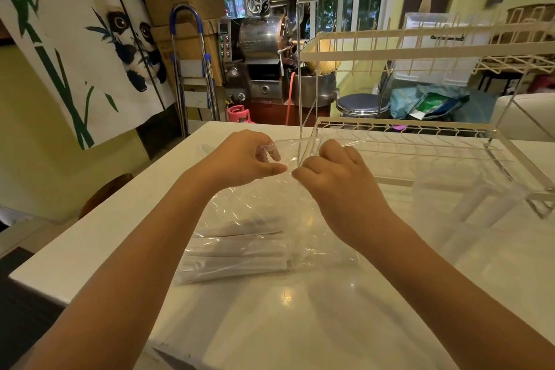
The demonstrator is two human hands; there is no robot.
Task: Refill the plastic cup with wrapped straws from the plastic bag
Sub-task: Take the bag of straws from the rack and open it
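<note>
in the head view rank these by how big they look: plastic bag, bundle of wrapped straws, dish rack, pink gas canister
1. dish rack, spanning the right side on two tiers
2. plastic bag, which both hands pinch at its top
3. bundle of wrapped straws, inside the bag
4. pink gas canister, though it sits far back, so it looks smaller

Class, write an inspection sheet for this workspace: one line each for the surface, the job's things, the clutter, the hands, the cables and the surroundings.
Surface: white table, glossy, with light reflections.
Job's things: clear plastic bag lies on the table, its far end lifted; wrapped straws lie inside, at its near end. Clear plastic cup lies on its side to the right; no straws seen in it.
Clutter: white wire dish rack at the far right of the table.
Hands: left hand and right hand each pinch the bag's far end with curled fingers.
Cables: nothing seen on the table.
Surroundings: panda curtain, step ladder, metal roasting machine, windows behind.
</note>
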